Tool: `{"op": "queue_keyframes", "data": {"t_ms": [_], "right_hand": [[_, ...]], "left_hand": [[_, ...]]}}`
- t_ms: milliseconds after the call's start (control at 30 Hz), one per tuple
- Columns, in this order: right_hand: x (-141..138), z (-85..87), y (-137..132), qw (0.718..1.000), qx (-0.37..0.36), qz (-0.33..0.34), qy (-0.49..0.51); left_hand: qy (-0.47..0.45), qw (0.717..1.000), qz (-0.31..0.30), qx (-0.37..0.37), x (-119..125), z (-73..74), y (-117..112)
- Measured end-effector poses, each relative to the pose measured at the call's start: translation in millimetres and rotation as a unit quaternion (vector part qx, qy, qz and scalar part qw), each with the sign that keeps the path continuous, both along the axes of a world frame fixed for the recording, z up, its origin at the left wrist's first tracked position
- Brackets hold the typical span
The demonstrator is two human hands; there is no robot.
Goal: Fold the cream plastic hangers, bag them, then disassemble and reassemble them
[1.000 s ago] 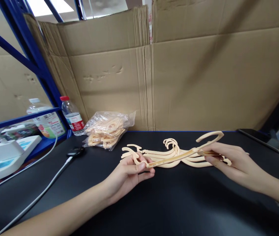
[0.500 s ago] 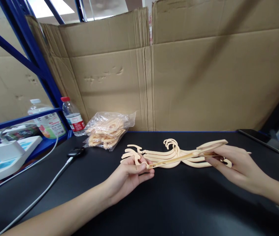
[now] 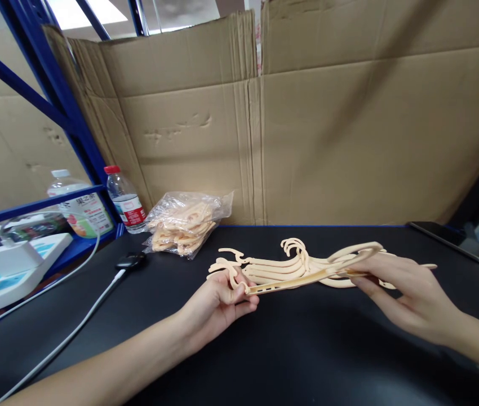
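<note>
A cream plastic clothes hanger (image 3: pixel 298 280) stretches between my two hands, raised in front of other hangers. My left hand (image 3: pixel 222 296) pinches its left end, beside a small hooked tip. At the opposite side, my right hand (image 3: pixel 406 293) grips the hanger's other arm with thumb and fingers, and part of that arm is hidden. The held hanger's curved hook (image 3: pixel 360 252) points up and to the right. Behind it, several similar hangers (image 3: pixel 271 265) lie in an overlapping row on the black table (image 3: pixel 290 355), their hooks together near the middle.
A clear plastic bag (image 3: pixel 180 223) of cream hanger pieces stands at the back left. Near it are a red-capped bottle (image 3: pixel 126 203) and a black round device (image 3: pixel 130 260) on a white cable. A power strip (image 3: pixel 23 270) sits far left, a dark tablet (image 3: pixel 459 242) far right. Cardboard (image 3: pixel 349 141) walls the back.
The held hanger has turned a little, so its hook and slotted edge show more. My left hand has shifted slightly left and down; my right hand has rolled slightly, still holding on.
</note>
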State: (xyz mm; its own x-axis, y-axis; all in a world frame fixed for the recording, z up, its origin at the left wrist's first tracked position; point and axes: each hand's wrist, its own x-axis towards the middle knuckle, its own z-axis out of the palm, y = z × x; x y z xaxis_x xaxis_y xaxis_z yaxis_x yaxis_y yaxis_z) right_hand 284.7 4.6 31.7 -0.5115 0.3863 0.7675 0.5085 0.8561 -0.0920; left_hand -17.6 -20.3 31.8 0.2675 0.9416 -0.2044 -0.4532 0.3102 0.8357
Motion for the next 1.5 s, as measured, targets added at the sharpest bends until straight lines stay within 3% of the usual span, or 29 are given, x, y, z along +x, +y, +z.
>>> {"op": "queue_keyframes", "data": {"t_ms": [467,733,1033,1367,1500], "right_hand": [[-1.3,-5.9,-8.8,0.997,0.039,-0.03,-0.057],[-6.3,-7.6,-13.5,0.997,0.046,-0.042,-0.038],[-9.3,-7.4,-11.6,0.995,-0.066,-0.076,-0.014],[-7.5,-6.9,-3.6,0.977,-0.174,-0.122,0.002],[-5.3,0.3,1.4,0.972,-0.206,-0.111,-0.005]], "left_hand": [[0.054,0.998,0.037,0.024,-0.8,-3.3,-1.8],[0.075,0.992,0.08,0.062,-1.5,-1.8,-6.5],[0.095,0.986,0.115,0.076,1.2,-1.0,-3.8],[0.085,0.987,0.115,0.074,3.7,1.3,-7.1],[0.117,0.99,0.067,0.034,7.5,-3.7,-11.5]]}}
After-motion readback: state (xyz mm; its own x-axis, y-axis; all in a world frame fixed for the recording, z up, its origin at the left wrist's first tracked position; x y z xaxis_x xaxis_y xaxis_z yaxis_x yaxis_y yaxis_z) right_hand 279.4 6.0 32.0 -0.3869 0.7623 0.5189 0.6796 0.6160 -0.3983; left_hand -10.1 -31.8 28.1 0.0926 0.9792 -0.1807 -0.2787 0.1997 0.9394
